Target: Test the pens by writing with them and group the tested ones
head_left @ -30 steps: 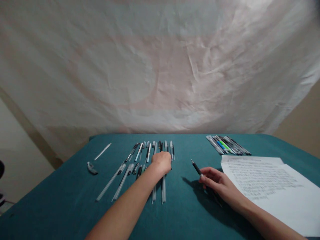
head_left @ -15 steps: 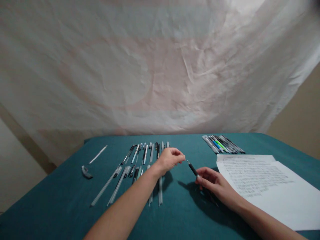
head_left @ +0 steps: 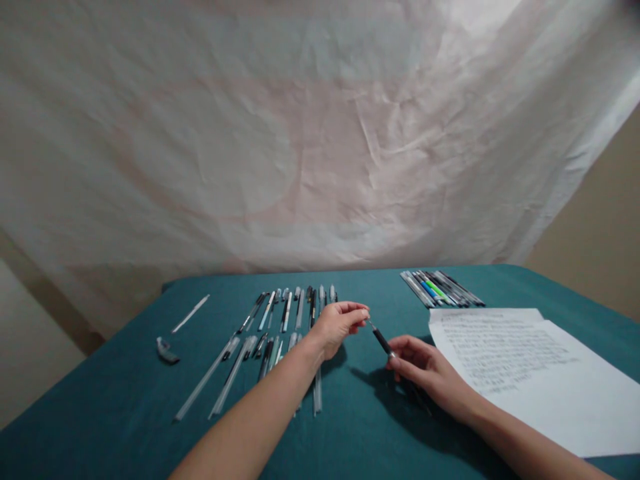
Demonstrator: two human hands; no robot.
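My right hand (head_left: pixel 425 370) holds a black pen (head_left: pixel 382 340) low over the teal tablecloth (head_left: pixel 125 400), its tip pointing up and to the left. My left hand (head_left: pixel 340 323) is raised beside it, thumb and fingers pinched together right at the pen's tip. What the pinch holds, if anything, is too small to make out. Behind and under the left hand lies a row of pens and clear pen parts (head_left: pixel 280 320).
A written sheet of paper (head_left: pixel 530 367) lies at the right. A bundle of coloured pens (head_left: pixel 440 288) rests behind it. A thin white stick (head_left: pixel 190 314) and a small dark clip-like piece (head_left: pixel 166 350) lie at the left. A creased white sheet hangs behind the table.
My left hand lifted off the row of pens and moved right to the tip of the black pen, fingers pinched. The right hand stayed roughly in place, still holding the pen.
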